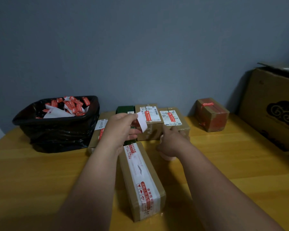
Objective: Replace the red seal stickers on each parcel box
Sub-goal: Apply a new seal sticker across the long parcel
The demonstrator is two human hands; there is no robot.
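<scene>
Held up by the left hand [122, 129] is a peeled sticker strip [141, 123], pinched for placing; the right hand [171, 140], its grip unclear, is rested by the labelled parcel [172, 120].

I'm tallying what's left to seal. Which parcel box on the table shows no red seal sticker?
The long box nearest the person, between the forearms. It bears only white printed tape lengthwise; the tan boxes behind it each carry a red strip.
</scene>
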